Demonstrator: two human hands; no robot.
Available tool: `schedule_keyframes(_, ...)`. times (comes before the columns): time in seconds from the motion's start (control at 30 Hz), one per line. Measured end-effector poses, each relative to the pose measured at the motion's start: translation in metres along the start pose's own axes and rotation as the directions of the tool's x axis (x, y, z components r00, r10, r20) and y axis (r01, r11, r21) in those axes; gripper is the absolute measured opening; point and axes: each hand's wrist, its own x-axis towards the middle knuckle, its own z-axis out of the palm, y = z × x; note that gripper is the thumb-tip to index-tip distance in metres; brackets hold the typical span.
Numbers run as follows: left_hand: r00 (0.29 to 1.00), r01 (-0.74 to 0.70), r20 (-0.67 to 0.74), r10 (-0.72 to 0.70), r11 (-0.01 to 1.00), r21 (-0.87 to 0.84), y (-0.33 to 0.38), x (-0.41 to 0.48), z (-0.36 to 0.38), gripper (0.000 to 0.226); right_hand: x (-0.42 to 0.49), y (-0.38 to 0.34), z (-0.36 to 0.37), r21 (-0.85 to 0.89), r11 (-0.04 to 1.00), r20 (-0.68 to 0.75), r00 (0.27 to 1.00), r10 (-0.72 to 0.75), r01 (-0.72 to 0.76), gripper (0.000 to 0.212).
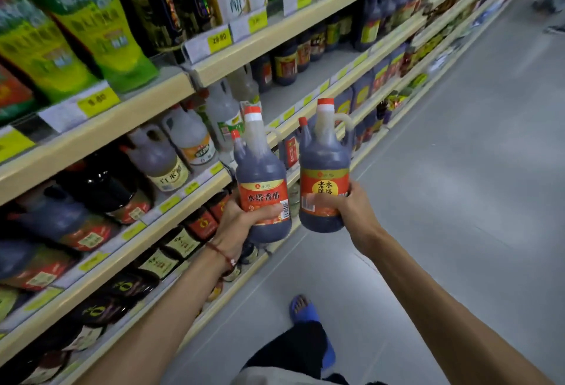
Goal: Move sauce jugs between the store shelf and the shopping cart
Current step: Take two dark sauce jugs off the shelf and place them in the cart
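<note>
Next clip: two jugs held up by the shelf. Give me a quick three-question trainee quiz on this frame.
1. True or false: the left hand grips the left jug and the right hand grips the right jug.
2. The right jug's cap is: A green, B red-orange, C blue.
3. Are the jugs resting on the shelf or held clear of it?

Key: 1 true; 2 B; 3 held clear of it, upright, over the aisle.
</note>
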Motion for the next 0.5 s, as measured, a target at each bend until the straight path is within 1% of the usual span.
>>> schedule_keyframes(0.07,1.000,0.006,-0.015,-0.007,1.000,-0.018,0.003,0.036,0.016,0.084,0.035,-0.010,-0.012,-0.040,0.999,0.021,1.000,-0.001,0.002,0.097)
schedule_keyframes(0.13,0.999,0.026,-0.024,-0.027,0.999,-0.036,0.007,0.069,0.029,0.084,0.066,-0.021,-0.021,-0.083,0.997,0.050,0.999,0.007,-0.002,0.098)
schedule_keyframes(0.2,0.999,0.041,-0.026,-0.043,0.998,-0.047,0.013,0.099,0.039,0.085,0.093,-0.032,-0.028,-0.086,0.996,0.053,0.999,0.002,0.002,0.100)
schedule_keyframes(0.33,0.997,0.058,-0.044,-0.060,0.998,-0.039,0.024,0.146,0.057,0.095,0.143,-0.050,-0.046,-0.106,0.994,0.080,0.997,0.016,-0.008,0.092)
schedule_keyframes(0.43,0.994,0.071,-0.080,-0.073,0.997,-0.033,0.032,0.170,0.073,0.095,0.183,-0.062,-0.062,-0.115,0.993,0.138,0.990,0.036,-0.020,0.085)
schedule_keyframes(0.5,0.991,0.079,-0.107,-0.081,0.996,-0.029,0.036,0.186,0.086,0.093,0.212,-0.066,-0.074,-0.114,0.993,0.173,0.983,0.056,-0.036,0.086)
